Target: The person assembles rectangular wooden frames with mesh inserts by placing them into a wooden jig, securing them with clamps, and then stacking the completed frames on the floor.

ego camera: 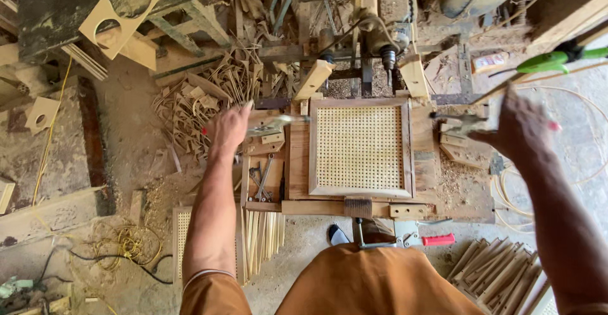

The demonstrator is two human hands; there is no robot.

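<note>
Head view. A shallow wooden tray [266,188] left of the jig holds a wrench [264,177] and small metal parts. The square wooden frame [360,146], filled with pale woven cane, lies flat at bench centre, its 4 edges clear. Left hand [227,128] closes around a blurred metal tool [278,123]; right hand [519,125] grips another tool [461,122], both beside the frame.

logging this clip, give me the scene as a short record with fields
setting: cluttered wood workshop, sawdust all around
centre: square wooden frame with woven cane panel, flat on workbench
left hand: raised beside the frame's left edge, grips a blurred metal tool
right hand: raised to the frame's right, grips another blurred tool
behind frame: drill machine
below bench: bundled wooden sticks
</note>
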